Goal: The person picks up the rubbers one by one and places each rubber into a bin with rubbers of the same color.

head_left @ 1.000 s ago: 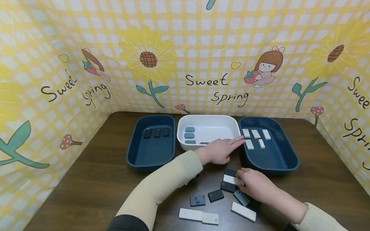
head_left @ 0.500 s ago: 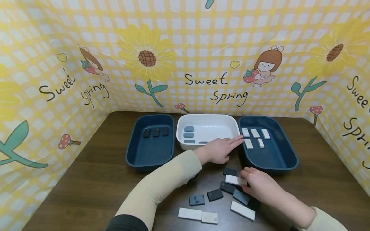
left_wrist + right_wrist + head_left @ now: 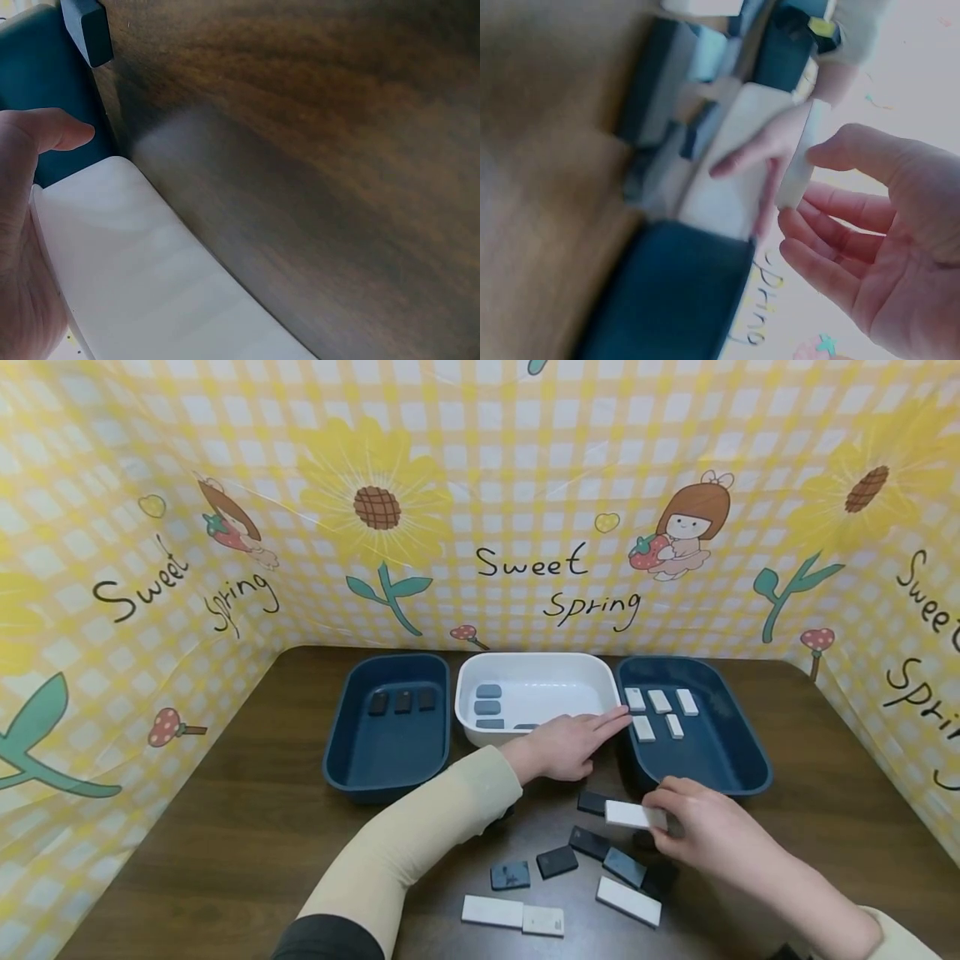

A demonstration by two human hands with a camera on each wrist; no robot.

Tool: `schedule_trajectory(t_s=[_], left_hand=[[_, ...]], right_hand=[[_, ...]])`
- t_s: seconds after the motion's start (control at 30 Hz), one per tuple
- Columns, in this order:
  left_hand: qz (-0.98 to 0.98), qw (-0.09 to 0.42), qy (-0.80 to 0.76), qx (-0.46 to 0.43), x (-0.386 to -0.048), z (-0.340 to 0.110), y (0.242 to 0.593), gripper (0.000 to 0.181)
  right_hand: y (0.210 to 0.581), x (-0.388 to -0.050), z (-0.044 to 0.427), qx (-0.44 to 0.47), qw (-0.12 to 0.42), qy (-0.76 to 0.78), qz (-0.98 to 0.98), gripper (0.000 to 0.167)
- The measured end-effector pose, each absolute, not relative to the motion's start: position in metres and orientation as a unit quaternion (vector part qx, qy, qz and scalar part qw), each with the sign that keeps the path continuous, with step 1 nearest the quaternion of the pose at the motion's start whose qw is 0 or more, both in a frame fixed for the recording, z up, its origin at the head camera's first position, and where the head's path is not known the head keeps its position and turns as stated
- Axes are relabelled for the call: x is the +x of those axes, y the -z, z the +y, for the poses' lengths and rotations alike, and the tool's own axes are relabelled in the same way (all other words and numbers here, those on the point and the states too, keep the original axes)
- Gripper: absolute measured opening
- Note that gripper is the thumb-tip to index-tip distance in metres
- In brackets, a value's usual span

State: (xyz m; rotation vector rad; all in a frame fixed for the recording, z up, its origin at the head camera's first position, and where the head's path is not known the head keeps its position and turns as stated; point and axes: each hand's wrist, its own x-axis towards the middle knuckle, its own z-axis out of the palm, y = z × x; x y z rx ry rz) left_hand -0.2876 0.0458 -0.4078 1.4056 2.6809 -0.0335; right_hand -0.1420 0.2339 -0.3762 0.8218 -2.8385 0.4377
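My right hand [image 3: 705, 822] pinches a white rectangular block [image 3: 628, 814] by its right end, just above the table in front of the right blue bin [image 3: 757, 772]. The right wrist view shows this block [image 3: 799, 161] edge-on between thumb and fingertips. My left hand [image 3: 566, 747] lies across the front right of the white bin [image 3: 536, 662], its front fingers straight and reaching the right blue bin's near-left rim. In the left wrist view, the thumb [image 3: 64, 131] is extended past the white bin's corner. Several white blocks [image 3: 660, 702] lie in rows inside the right blue bin.
A left blue bin [image 3: 386, 752] holds 3 black blocks [image 3: 402, 702]; grey-blue blocks [image 3: 488, 707] lie in the white bin. Loose on the table are black [image 3: 557, 862], grey-blue [image 3: 510, 875] and white blocks [image 3: 628, 902]. A patterned cloth [image 3: 420, 468] stands behind the table.
My right hand has drawn the white block off the cluster of dark blocks, rightward and slightly up. The left hand has stayed at the white bin.
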Motion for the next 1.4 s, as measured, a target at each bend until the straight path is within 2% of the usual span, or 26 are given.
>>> schedule_trajectory(t_s=[0.17,0.5,0.87,1.07,1.4], left_hand=[[0.882,0.056,0.009,0.468,-0.288,0.045,0.406,0.084],[0.873,0.051,0.007,0.485,-0.290,0.045,0.407,0.083],[0.876,0.055,0.008,0.479,-0.288,0.046,0.408,0.083],[0.877,0.053,0.016,0.478,-0.288,0.045,0.409,0.083],[0.876,0.059,0.014,0.479,-0.288,0.045,0.406,0.083]], right_hand=[[0.365,-0.147,0.249,0.256,0.110,-0.162,-0.947,0.025],[0.352,-0.179,0.289,0.148,0.107,-0.198,-0.963,0.026],[0.378,-0.220,0.303,0.048,0.032,-0.172,-0.983,0.026],[0.390,-0.233,0.304,0.038,0.032,-0.132,-0.990,0.027],[0.404,-0.248,0.302,0.031,-0.007,-0.121,-0.992,0.020]])
